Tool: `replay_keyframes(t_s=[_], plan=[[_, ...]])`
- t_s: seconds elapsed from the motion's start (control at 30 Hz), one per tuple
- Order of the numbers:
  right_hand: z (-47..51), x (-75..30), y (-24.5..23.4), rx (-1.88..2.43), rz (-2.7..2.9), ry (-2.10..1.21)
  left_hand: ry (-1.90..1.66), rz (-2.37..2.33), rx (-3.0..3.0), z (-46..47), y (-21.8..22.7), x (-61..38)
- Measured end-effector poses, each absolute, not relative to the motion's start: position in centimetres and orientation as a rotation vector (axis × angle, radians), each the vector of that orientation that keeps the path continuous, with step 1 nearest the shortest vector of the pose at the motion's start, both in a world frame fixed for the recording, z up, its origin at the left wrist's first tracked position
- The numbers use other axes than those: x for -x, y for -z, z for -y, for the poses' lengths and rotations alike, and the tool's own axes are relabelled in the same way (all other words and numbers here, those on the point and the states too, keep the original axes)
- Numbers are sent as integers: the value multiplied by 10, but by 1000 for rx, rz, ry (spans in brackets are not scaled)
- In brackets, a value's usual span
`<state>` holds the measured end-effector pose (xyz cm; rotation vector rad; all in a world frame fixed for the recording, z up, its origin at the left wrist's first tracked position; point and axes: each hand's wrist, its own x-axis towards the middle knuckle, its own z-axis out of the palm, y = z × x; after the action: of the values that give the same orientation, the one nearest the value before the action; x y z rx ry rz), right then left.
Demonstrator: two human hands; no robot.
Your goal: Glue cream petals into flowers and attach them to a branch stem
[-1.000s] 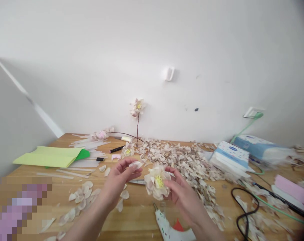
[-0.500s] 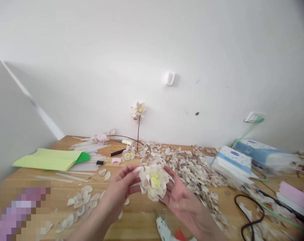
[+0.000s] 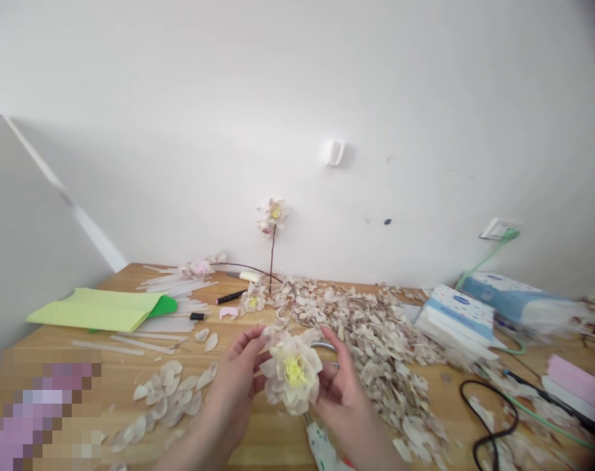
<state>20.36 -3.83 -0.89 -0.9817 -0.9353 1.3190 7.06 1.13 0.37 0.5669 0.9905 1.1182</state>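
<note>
White wall (image 3: 180, 163) rises behind a wooden table (image 3: 272, 448), where a pale flower (image 3: 293, 373) sits between both hands at the near middle. The right hand (image 3: 344, 389) is half open, forefinger raised, its thumb and lower fingers supporting the bloom's right side. The left hand (image 3: 231, 383) is loosely curled at the left edge, fingertips against petals; whether they pinch one is hidden. Adjusting petals seems the step in hand; the next move calls for a light touch, since they look thin. The yellow centre faces near and slightly up; roughly round, the bloom shows no clear long axis. Beyond: a partly covered glue gun (image 3: 322, 448) near, loose petals (image 3: 163, 392) left, a petal heap (image 3: 371, 340) right, an upright stemmed flower (image 3: 274, 212) far.
</note>
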Motion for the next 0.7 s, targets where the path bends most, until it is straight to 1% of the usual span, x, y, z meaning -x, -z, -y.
replay_keyframes(t_s=[0.27, 0.4, 0.57, 0.7], plan=[[39, -202, 20, 1137, 981, -1146, -1094, -977, -584, -6, -2, -75], [37, -209, 24, 1069, 999, -1014, -1078, -978, -678, -4, -11, -73], [28, -228, 20, 840, 1038, -1010, -1088, -896, -999, 5, -26, -67], [30, -239, 10, 768, 1245, -857, -1186, -913, -1444, 11, -29, -57]])
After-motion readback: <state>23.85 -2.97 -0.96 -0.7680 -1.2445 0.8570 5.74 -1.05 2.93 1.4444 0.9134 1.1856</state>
